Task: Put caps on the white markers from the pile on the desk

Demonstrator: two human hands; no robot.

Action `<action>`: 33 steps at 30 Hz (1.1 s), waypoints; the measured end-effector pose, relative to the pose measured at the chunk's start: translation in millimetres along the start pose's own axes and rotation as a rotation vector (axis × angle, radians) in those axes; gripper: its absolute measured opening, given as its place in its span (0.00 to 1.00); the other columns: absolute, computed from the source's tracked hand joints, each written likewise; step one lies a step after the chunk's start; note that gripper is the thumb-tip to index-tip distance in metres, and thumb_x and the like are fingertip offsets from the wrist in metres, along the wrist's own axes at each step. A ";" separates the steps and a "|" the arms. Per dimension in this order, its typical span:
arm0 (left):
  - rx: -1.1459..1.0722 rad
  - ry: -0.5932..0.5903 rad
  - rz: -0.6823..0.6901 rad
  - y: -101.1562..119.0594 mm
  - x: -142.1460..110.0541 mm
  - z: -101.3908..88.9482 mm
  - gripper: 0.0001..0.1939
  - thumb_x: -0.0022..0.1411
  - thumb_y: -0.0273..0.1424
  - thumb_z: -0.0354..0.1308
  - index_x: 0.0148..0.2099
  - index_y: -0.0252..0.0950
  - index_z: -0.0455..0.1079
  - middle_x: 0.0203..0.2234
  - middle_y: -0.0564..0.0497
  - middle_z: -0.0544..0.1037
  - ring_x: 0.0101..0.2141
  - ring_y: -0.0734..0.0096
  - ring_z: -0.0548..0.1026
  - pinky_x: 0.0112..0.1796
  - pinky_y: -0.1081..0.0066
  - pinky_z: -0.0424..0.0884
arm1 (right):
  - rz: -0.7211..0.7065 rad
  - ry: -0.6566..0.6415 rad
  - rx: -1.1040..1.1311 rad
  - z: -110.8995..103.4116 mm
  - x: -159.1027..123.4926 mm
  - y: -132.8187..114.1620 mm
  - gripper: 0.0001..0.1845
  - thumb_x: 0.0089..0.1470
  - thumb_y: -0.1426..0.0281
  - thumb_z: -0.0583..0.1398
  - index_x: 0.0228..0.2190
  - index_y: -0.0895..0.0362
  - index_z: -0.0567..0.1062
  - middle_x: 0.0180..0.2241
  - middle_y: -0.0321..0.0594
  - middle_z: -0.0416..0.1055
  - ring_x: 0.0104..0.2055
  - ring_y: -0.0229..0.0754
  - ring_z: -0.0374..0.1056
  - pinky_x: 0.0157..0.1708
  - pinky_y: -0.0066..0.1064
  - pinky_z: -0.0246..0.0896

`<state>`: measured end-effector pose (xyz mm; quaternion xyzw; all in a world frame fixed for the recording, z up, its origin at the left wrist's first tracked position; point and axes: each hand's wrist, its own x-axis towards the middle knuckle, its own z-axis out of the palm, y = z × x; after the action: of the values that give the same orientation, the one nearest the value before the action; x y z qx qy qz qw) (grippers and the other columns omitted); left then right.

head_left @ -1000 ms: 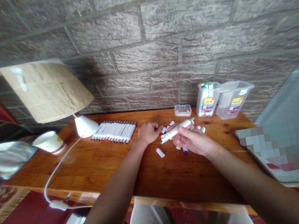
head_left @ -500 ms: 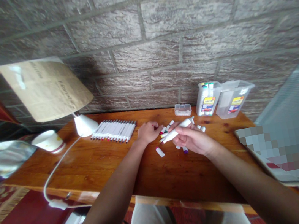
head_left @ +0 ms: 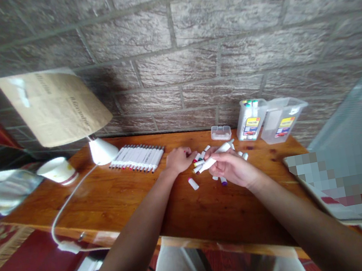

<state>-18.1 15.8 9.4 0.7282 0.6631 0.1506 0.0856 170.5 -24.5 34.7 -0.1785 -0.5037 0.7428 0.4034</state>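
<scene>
Worktop (head_left: pixel 110 208) glossy wood. Wall (head_left: pixel 162 31) rough, stone-like. Lampshade (head_left: pixel 57 108) matt, papery. Markers (head_left: pixel 139 158) smooth plastic. Right-hand bin (head_left: pixel 271 131) smooth translucent plastic.

Front tabletop (head_left: pixel 213 218) open; scattered markers (head_left: pixel 199 163) obstruct beyond.

White pen (head_left: pixel 209 162), probably a marker, held tilted.

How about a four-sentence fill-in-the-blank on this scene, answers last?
The ____ hand holds a marker. The row of markers lies between the lamp and the ____ hand. The lamp's base is coloured ____. Left of that base stands a paper ____.

Missing words: right; left; white; cup.
</scene>
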 end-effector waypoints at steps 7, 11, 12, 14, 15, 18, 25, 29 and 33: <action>-0.008 0.009 -0.006 -1.2 1.2 1.4 0.20 0.66 0.46 0.50 0.33 0.40 0.76 0.31 0.49 0.81 0.34 0.65 0.77 0.31 0.71 0.62 | 0.010 0.054 -0.005 -0.6 1.8 0.2 0.14 0.45 0.60 0.67 0.25 0.59 0.76 0.15 0.32 0.65 0.16 0.30 0.54 0.17 0.25 0.42; -0.011 0.015 -0.004 -1.9 1.4 2.3 0.20 0.66 0.47 0.50 0.33 0.40 0.76 0.31 0.49 0.81 0.34 0.65 0.77 0.31 0.71 0.62 | 0.020 0.110 -0.018 -0.1 4.3 0.4 0.13 0.43 0.61 0.68 0.24 0.58 0.76 0.15 0.31 0.65 0.16 0.30 0.52 0.17 0.25 0.43; -0.014 0.019 -0.003 -2.1 1.4 2.6 0.20 0.66 0.47 0.50 0.33 0.40 0.76 0.31 0.49 0.81 0.34 0.65 0.77 0.31 0.71 0.62 | 0.019 0.122 -0.018 -0.2 5.0 0.6 0.13 0.43 0.61 0.68 0.24 0.58 0.76 0.15 0.31 0.64 0.16 0.30 0.52 0.17 0.25 0.43; -0.023 0.024 -0.002 -2.3 1.4 3.3 0.20 0.66 0.47 0.50 0.33 0.40 0.76 0.31 0.49 0.81 0.34 0.66 0.77 0.31 0.72 0.63 | 0.012 0.144 -0.017 -1.1 6.7 1.5 0.12 0.43 0.62 0.68 0.24 0.59 0.76 0.15 0.30 0.63 0.17 0.29 0.51 0.17 0.24 0.43; -0.029 0.026 -0.002 -2.3 1.5 3.8 0.20 0.66 0.47 0.50 0.33 0.40 0.76 0.31 0.49 0.81 0.34 0.66 0.77 0.31 0.72 0.63 | 0.007 0.155 -0.018 -1.9 7.4 2.2 0.12 0.43 0.62 0.68 0.24 0.59 0.76 0.15 0.30 0.63 0.17 0.29 0.51 0.17 0.24 0.43; -0.045 0.029 -0.008 -2.6 2.2 5.2 0.21 0.65 0.47 0.50 0.32 0.40 0.76 0.30 0.50 0.81 0.33 0.66 0.77 0.30 0.72 0.62 | 0.001 0.173 -0.055 -5.8 8.8 5.6 0.13 0.45 0.61 0.67 0.24 0.59 0.77 0.13 0.28 0.60 0.16 0.29 0.49 0.16 0.24 0.41; -0.059 0.048 -0.010 -4.5 3.9 7.6 0.24 0.65 0.51 0.49 0.30 0.41 0.75 0.30 0.50 0.81 0.34 0.65 0.77 0.30 0.71 0.62 | -0.063 0.275 -0.563 -11.5 6.0 12.9 0.15 0.48 0.59 0.67 0.21 0.58 0.79 0.13 0.30 0.61 0.16 0.30 0.52 0.16 0.25 0.43; -0.056 0.048 -0.010 -4.8 3.0 6.9 0.24 0.65 0.52 0.50 0.31 0.41 0.75 0.30 0.49 0.81 0.34 0.64 0.77 0.30 0.71 0.62 | -0.107 0.209 -0.703 -6.0 3.7 13.6 0.15 0.47 0.60 0.68 0.18 0.57 0.78 0.14 0.33 0.66 0.18 0.33 0.58 0.17 0.25 0.48; -0.064 0.056 -0.003 -4.7 3.1 6.7 0.23 0.65 0.51 0.50 0.31 0.41 0.76 0.30 0.49 0.81 0.34 0.64 0.77 0.30 0.71 0.63 | -0.123 0.159 -0.697 -3.0 3.3 14.5 0.14 0.46 0.60 0.69 0.20 0.57 0.80 0.15 0.34 0.67 0.18 0.33 0.59 0.17 0.25 0.48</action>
<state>-20.1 19.9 1.9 0.7195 0.6613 0.1918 0.0906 164.4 -22.6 21.0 -0.3320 -0.7034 0.4846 0.4002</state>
